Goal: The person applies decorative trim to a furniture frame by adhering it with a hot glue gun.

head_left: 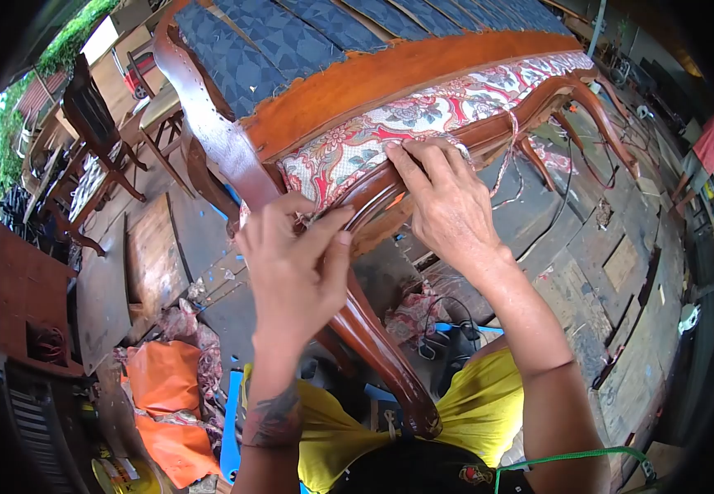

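Observation:
A carved wooden seat stands tilted before me, with red-and-white floral fabric along its side and a varnished curved rail below that. My left hand, slightly blurred, has thumb and forefinger close together at the rail's near corner; whatever they pinch is too small to make out. Further along, my right hand bends its fingers over the rail where it meets the fabric. From beside those fingers a thin patterned strip of trim loops off and hangs down. A glossy curved leg reaches down between my knees.
Blue patterned upholstery covers the seat's far part. Orange material lies on the floor at left, beside a blue bar. Wooden chairs stand at back left. A cable trails over the floor at right.

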### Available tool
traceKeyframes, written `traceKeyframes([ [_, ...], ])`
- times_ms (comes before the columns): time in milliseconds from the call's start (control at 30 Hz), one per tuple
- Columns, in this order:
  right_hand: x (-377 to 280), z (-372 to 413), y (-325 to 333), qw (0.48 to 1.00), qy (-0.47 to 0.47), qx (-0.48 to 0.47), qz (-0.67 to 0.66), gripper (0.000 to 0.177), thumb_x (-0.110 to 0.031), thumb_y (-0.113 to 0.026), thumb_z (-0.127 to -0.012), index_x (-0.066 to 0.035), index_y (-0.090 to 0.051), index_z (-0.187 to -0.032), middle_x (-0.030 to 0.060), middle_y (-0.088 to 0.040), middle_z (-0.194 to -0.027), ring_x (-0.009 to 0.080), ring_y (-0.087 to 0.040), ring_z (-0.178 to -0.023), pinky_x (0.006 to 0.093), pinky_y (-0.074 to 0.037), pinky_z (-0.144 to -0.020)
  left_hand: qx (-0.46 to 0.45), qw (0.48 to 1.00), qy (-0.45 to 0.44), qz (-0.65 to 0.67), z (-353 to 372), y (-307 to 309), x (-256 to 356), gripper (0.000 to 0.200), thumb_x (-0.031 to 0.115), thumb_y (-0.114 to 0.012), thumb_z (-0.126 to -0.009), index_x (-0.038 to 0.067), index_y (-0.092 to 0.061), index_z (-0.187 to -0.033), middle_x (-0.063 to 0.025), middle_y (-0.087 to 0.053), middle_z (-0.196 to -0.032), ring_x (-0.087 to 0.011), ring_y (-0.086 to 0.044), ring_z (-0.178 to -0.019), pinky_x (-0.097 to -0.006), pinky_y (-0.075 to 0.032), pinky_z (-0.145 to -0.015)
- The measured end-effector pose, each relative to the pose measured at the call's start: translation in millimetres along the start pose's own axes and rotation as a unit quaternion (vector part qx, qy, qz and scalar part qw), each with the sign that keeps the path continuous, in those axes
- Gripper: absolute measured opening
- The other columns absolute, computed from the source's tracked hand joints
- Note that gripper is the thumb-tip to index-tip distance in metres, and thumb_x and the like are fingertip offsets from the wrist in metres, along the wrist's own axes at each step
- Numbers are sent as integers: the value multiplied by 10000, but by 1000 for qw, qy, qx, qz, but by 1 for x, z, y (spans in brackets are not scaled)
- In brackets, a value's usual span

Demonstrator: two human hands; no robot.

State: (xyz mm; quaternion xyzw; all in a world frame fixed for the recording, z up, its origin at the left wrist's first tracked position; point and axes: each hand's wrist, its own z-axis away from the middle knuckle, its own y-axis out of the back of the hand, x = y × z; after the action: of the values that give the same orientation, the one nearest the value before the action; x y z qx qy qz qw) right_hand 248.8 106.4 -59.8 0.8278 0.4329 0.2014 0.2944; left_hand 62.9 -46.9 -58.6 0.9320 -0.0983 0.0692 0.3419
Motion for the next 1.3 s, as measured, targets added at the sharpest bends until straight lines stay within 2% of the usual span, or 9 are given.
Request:
traceKeyframes([
  [33,0,0,-1,1000,-2,3,-5,605,7,-717,-820,-3,-682,-1424,143,-663,-1310,352,-643,-1267,452,-602,-1039,-2,1000,-2,-5,-1,-5,7,348,125,-799,-943,161,-826,-1288,-109,-647,-1179,-312,-600,-1125,-434,-421,-1021],
  [100,0,1,-2,1000,-4,5,9,606,-5,-727,-821,6,-676,-1425,141,-657,-1300,339,-638,-1270,442,-603,-1042,-11,998,8,-57,-2,-16,14,359,198,-791,-961,201,-821,-1318,-116,-611,-1281,-324,-558,-1175,-464,-362,-1052],
  [133,0,1,-2,1000,-6,8,6,606,-5,-727,-821,6,-676,-1425,141,-657,-1300,339,-638,-1270,442,-603,-1042,-19,998,23,-61,-3,-18,16,346,208,-774,-978,199,-819,-1321,-143,-591,-1310,-338,-531,-1222,-482,-336,-1084],
  [367,1,2,-3,1000,-3,12,8,591,-39,-736,-842,11,-665,-1426,138,-646,-1276,329,-636,-1261,425,-608,-1040,-5,993,20,-120,-9,-24,22,343,205,-771,-980,199,-824,-1319,-160,-586,-1294,-339,-524,-1205,-486,-321,-1096],
  [467,2,2,-2,1000,-5,7,6,584,-50,-741,-846,12,-665,-1422,138,-639,-1263,329,-635,-1260,423,-608,-1044,2,992,28,-125,-10,-26,24,354,191,-784,-931,172,-830,-1282,-157,-585,-1306,-345,-529,-1219,-530,-319,-1102],
  [967,0,1,0,1000,-5,2,2,599,-26,-739,-835,22,-663,-1428,147,-639,-1284,346,-634,-1270,429,-615,-1035,2,993,38,-109,-16,-34,21,306,192,-779,-982,143,-774,-1283,-144,-591,-1291,-338,-523,-1220,-488,-318,-1096],
  [1067,-1,1,0,1000,-7,0,2,602,-13,-732,-831,21,-664,-1428,148,-642,-1292,346,-636,-1269,434,-616,-1033,20,997,28,-65,-15,-33,17,263,178,-783,-978,131,-761,-1235,-122,-603,-1280,-327,-529,-1213,-472,-330,-1077],
  [1133,0,1,1,1000,-8,-3,5,601,-9,-728,-830,20,-665,-1427,148,-644,-1299,345,-636,-1271,437,-614,-1036,50,996,48,-50,-16,-28,14,205,164,-802,-941,131,-737,-1133,-101,-620,-1259,-317,-554,-1189,-473,-326,-1037],
  [1300,0,1,1,1000,0,2,3,616,8,-713,-814,14,-668,-1428,149,-654,-1315,351,-636,-1281,454,-599,-1061,118,988,87,-45,-15,-8,-17,150,173,-818,-964,139,-713,-1066,-49,-687,-1165,-264,-604,-1118,-424,-329,-1027],
])
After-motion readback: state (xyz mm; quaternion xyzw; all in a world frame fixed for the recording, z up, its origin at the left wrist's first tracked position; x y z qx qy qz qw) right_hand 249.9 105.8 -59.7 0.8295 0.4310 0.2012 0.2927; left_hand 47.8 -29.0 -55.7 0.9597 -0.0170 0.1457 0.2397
